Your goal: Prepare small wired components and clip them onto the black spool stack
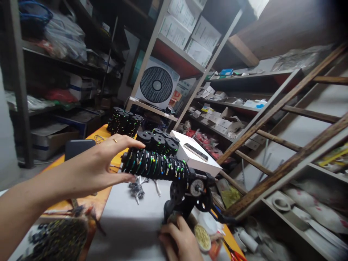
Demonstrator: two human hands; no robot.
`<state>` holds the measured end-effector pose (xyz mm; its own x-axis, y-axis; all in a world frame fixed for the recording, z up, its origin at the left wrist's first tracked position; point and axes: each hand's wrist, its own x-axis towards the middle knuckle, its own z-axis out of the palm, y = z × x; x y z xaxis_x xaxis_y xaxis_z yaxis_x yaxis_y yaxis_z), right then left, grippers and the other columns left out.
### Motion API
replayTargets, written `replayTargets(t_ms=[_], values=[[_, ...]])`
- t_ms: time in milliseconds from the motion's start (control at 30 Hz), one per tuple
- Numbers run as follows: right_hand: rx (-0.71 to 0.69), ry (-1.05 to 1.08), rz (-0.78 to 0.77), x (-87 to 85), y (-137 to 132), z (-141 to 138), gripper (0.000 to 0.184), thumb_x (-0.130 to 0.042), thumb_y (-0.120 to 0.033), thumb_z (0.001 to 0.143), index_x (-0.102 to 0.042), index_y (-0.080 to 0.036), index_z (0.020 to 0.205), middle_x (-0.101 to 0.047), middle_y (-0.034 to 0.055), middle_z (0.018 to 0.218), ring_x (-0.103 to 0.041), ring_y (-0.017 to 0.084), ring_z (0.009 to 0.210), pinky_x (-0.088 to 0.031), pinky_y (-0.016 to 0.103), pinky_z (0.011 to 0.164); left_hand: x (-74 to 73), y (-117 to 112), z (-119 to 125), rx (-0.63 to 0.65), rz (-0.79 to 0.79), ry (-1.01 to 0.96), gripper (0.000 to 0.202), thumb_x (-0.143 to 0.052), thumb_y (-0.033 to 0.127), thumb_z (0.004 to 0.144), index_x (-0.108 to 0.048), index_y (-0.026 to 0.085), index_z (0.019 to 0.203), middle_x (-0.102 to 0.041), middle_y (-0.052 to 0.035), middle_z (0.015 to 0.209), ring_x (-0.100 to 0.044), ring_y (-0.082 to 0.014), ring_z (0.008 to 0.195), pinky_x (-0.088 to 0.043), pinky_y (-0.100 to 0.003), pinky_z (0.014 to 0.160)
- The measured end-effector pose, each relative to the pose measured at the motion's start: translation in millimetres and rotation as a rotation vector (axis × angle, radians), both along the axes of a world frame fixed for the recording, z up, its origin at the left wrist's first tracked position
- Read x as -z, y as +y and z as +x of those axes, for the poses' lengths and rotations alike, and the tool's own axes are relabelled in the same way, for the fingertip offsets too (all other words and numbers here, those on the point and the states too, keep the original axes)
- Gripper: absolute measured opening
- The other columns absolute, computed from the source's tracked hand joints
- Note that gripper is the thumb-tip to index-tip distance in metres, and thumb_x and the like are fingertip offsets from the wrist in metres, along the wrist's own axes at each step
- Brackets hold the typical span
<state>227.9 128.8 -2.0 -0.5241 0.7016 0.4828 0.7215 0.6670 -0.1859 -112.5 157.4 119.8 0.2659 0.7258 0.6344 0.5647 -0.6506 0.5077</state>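
Note:
My left hand [104, 163] reaches in from the left, its thumb and fingers spread around the left end of a row of black spools [156, 166] with coloured beads, threaded on a horizontal shaft. The shaft belongs to a small black winding machine [187, 197] with gears. My right hand [181, 239] is low in the frame, its fingers curled against the machine's base. Behind the shaft stand more stacked black spools [160, 140], and further back another group of spools [123, 122].
A white box [202, 161] with a phone [195, 151] on it sits right of the spools. The table [127, 221] is orange with a grey sheet. A wooden ladder [285, 145] leans at right. Shelving with boxes and a fan [157, 86] stands behind.

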Motion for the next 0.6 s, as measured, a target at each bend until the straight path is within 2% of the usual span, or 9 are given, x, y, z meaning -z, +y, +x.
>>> replayTargets(t_ms=[100,200,267,367,500,600], values=[[-0.019,-0.002,0.037,-0.9,-2,-5,0.027,-0.056,-0.001,0.093,-0.071,-0.023,0.096,-0.068,0.005,0.092,-0.074,0.019,0.081,-0.06,0.025,0.071,1.7,3,2,0.0,0.024,0.012,0.047,-0.073,0.034,0.097,-0.053,0.043,0.138,-0.066,0.0027,0.141,-0.061,-0.0276,0.133,-0.043,-0.049,0.116],[-0.062,0.007,0.084,-13.7,-4,-15,0.028,-0.047,-0.005,0.1,-0.068,-0.022,0.094,-0.065,0.0033,0.084,-0.069,0.017,0.074,-0.056,0.024,0.067,4.2,7,2,0.009,0.042,0.028,0.049,-0.075,0.04,0.094,-0.053,0.047,0.137,-0.067,0.0036,0.139,-0.064,-0.0288,0.13,-0.048,-0.048,0.113],[-0.135,0.058,0.135,-33.0,-6,-27,0.027,-0.045,-0.005,0.101,-0.066,-0.022,0.094,-0.063,0.002,0.081,-0.066,0.015,0.069,-0.054,0.022,0.064,4.9,9,1,0.014,0.049,0.03,0.051,-0.077,0.047,0.091,-0.055,0.048,0.137,-0.069,0.0025,0.138,-0.066,-0.0302,0.128,-0.051,-0.047,0.11],[-0.253,0.204,0.204,-76.3,-9,-50,0.021,-0.053,-0.005,0.099,-0.064,-0.023,0.097,-0.063,0.0,0.079,-0.063,0.012,0.064,-0.051,0.021,0.059,4.2,10,1,0.012,0.054,0.023,0.049,-0.076,0.052,0.091,-0.058,0.045,0.135,-0.07,0.0,0.136,-0.067,-0.0307,0.127,-0.052,-0.046,0.11],[-0.277,0.377,0.312,-132.7,-2,-84,0.025,-0.06,0.0,0.094,-0.065,-0.023,0.102,-0.076,0.0008,0.086,-0.073,0.014,0.076,-0.059,0.022,0.072,3.3,7,2,0.011,0.048,0.014,0.046,-0.077,0.052,0.091,-0.06,0.043,0.133,-0.07,-0.0012,0.135,-0.066,-0.0303,0.127,-0.052,-0.048,0.111],[-0.301,0.455,0.385,-152.6,10,-104,0.022,-0.065,0.0,0.093,-0.068,-0.02,0.1,-0.08,0.0012,0.088,-0.077,0.013,0.079,-0.061,0.021,0.077,4.3,6,3,-0.003,0.035,0.01,0.047,-0.077,0.054,0.09,-0.061,0.043,0.133,-0.07,-0.003,0.137,-0.064,-0.0331,0.13,-0.049,-0.053,0.114]])
